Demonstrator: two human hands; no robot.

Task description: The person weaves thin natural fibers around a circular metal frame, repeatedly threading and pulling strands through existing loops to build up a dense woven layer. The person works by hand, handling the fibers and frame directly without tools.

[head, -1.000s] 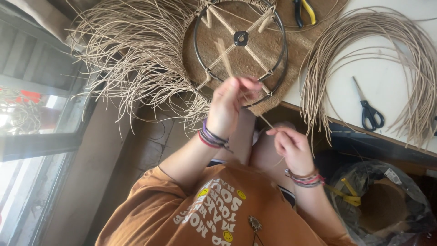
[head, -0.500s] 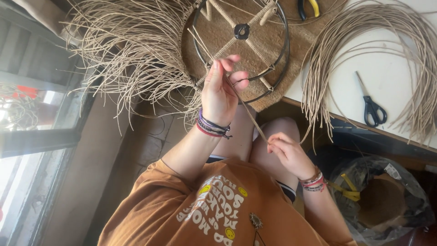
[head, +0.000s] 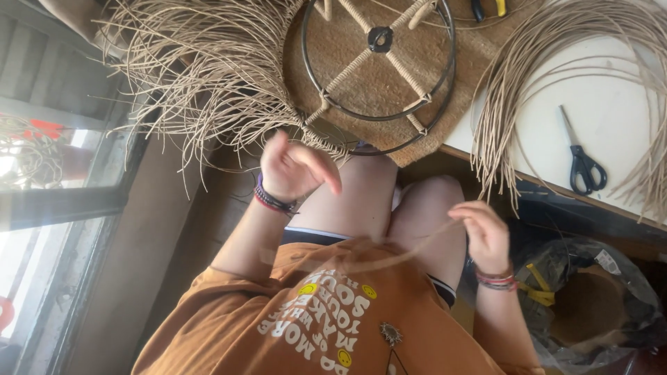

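— What sat in the clear plastic bag (head: 611,292) at the lower right?

— A brown rounded thing, too blurred to name.

— And the hands?

— The right hand (head: 486,232) pinched a thin rattan strand (head: 410,251) that trailed across the lap toward the left. The left hand (head: 295,167) was loosely curled, gripping nothing I could see, just below the wire frame (head: 379,69) at the worktop (head: 597,125) edge, scissors (head: 582,163) well apart.

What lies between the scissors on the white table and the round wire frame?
In the head view, a looped bundle of pale reed strands lies between the scissors and the wire frame, draped over the table edge.
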